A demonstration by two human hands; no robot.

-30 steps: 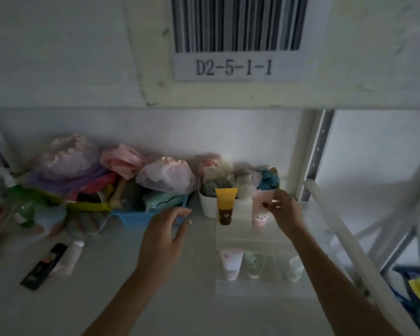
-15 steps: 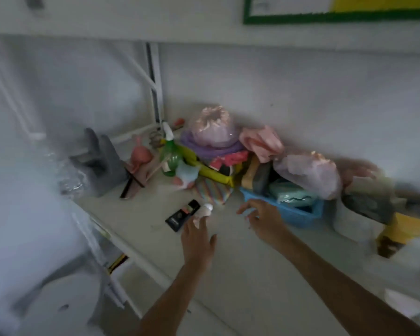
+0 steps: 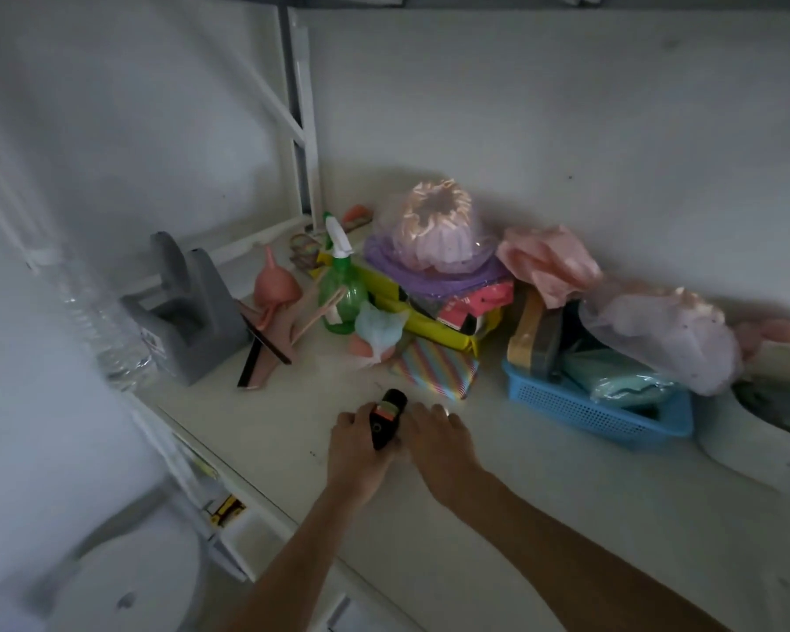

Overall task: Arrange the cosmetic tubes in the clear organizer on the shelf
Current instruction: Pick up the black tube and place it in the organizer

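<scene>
Since the last moment both your hands have closed in on the black tube (image 3: 385,418): half a second ago your left hand was just short of it and your right hand floated open near the blue basket, and now the two sit side by side on the white shelf (image 3: 543,472). Your view has also dropped closer to the shelf.

Your left hand (image 3: 356,444) reaches forward from a straight forearm, fingers curled around the lower end of the black tube, so it is grasping that tube. It is a dark, smooth tube with a pink and pale band near its middle and a round cap end pointing away from you. Your right hand (image 3: 439,442) lies palm down just beside it, fingers bent over a small pale object (image 3: 442,409) whose tip only just shows; you cannot tell whether that hand has a firm grip on it.

Beyond your hands lies a flat rainbow-striped packet (image 3: 436,367). To the right stands a blue perforated plastic basket (image 3: 589,410) holding soft folded items, with gauzy pink and lilac puffs piled above. Further left are a translucent green spray bottle (image 3: 340,294) with a white trigger and a grey moulded holder (image 3: 188,307).
</scene>
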